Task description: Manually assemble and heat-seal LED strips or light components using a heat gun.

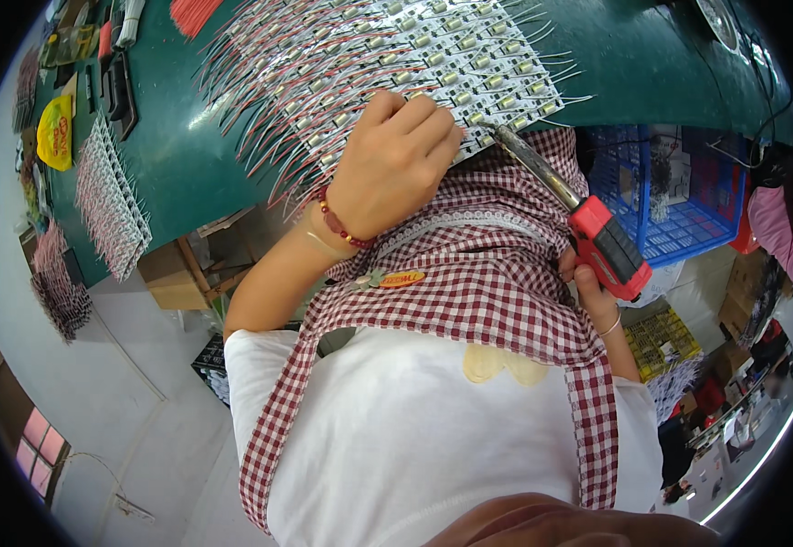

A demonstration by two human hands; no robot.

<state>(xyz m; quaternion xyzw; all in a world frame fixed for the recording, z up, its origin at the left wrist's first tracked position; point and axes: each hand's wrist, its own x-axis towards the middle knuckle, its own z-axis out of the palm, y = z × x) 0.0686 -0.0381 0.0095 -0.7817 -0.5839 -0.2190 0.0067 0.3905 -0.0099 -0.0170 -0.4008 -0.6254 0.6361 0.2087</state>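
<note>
A white panel of many small circuit boards [456, 64] lies at the table's near edge, with red, black and white wires fanning out along its left side and thin pale leads on its right. My left hand [396, 164] rests over the panel's lower part, fingers curled down and closed; whatever they pinch is hidden beneath them. In my right hand [588, 287] is a soldering iron [611, 246] with a red and black handle. Its metal shaft points up and left, and the tip is at the panel's lower edge, just right of my left hand; contact is unclear.
The green table [173, 173] holds another wired panel [112, 196], a yellow packet [55, 132], black-handled tools [121, 91] and a red wire bundle [194, 14]. Below its right edge stand a blue plastic basket [688, 232] and a yellow crate [661, 342]. A cardboard box [173, 273] sits under the left side.
</note>
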